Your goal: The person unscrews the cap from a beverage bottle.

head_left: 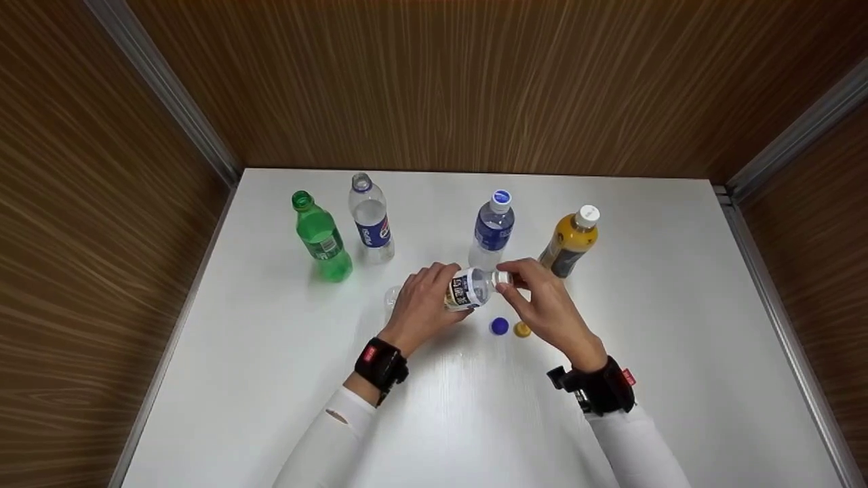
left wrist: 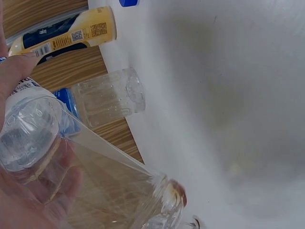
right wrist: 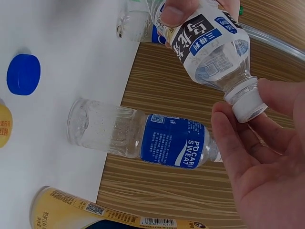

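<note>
My left hand (head_left: 422,302) grips a clear plastic bottle (head_left: 479,287) around its body, over a white label with dark lettering. The bottle lies nearly sideways above the table, its neck toward the right. At that neck, the thumb and fingers of my right hand (head_left: 550,310) pinch a white bottle cap (right wrist: 249,106). The cap sits on the mouth of the bottle. In the left wrist view, the clear lower end of the bottle (left wrist: 114,181) extends past the palm. Below the hands, a blue cap (head_left: 499,326) and a yellow cap (head_left: 521,329) lie on the table.
Behind my hands stands a capped bottle with a blue label (head_left: 493,230). A yellow bottle with a white cap (head_left: 571,240) is to its right. At the left are an uncapped green bottle (head_left: 323,240) and an uncapped clear Pepsi bottle (head_left: 372,220). Wood-grain panels (head_left: 434,88) enclose the white table (head_left: 678,305).
</note>
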A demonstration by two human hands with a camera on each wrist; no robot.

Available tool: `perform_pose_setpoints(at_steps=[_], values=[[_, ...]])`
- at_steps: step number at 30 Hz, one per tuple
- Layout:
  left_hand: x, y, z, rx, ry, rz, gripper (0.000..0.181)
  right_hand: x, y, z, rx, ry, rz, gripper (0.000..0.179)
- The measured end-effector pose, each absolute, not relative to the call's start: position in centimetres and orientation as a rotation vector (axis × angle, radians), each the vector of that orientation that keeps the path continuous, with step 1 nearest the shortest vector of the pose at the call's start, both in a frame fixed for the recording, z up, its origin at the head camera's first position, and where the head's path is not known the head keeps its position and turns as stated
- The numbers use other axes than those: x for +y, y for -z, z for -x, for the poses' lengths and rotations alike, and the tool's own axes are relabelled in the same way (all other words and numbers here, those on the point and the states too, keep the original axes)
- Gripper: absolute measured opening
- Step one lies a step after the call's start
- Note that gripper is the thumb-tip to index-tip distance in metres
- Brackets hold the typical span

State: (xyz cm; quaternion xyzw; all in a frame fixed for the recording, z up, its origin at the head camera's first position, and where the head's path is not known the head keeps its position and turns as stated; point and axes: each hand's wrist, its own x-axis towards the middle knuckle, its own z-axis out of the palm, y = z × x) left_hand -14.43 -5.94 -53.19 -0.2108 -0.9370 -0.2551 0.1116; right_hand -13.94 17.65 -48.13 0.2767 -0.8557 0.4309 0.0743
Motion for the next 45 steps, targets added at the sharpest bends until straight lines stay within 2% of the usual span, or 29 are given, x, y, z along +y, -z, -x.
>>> perform_pose_setpoints(at_steps=[7, 17, 31, 45], values=[[-6.1, 53.3, 14.5, -2.74, 0.744, 0.594, 0.066, 17.7, 48.4, 14.0, -2.485, -1.293, -0.883, 0.031], [-6.8, 53.3, 14.6, -2.699, 0.874, 0.494, 0.072, 18.5, 48.8, 13.9, -2.512, -1.336, -0.768, 0.032], [-6.8, 52.7, 14.8, -2.66, 1.038, 0.427, 0.071, 21.9, 52.1, 13.1, -2.809, -1.161, -0.633, 0.032], [-6.8, 52.7, 15.0, -2.658, 1.13, 0.423, 0.072, 25.1, 55.0, 12.1, -2.923, -0.947, -0.632, 0.03]])
